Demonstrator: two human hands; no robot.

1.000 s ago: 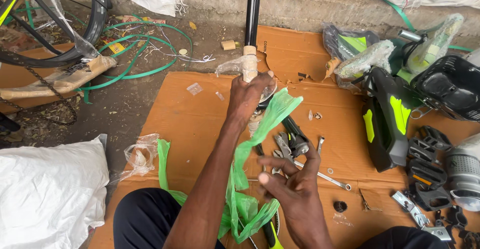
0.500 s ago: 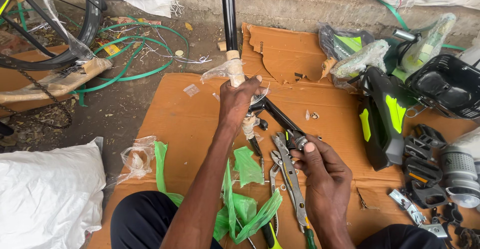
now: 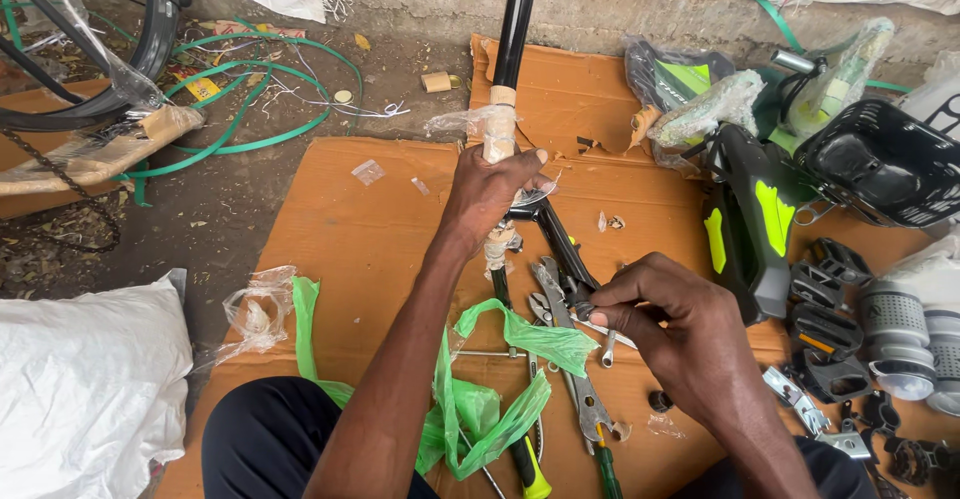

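While the left hand [image 3: 495, 184] grips one black bicycle tube [image 3: 512, 49] standing over the cardboard sheet [image 3: 370, 239], right-hand [image 3: 665, 334] fingers [image 3: 610, 314] pinch one pair of pliers [image 3: 560, 309] amid green plastic wrap [image 3: 480, 399].

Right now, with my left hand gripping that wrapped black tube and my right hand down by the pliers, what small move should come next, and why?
Probably close the right hand on the pliers and lift them. Its fingertips already pinch at the metal where the pliers lie across the black tube, while the left hand steadies the tube at its paper wrapping. The green plastic strip lies loose below, out of the way.
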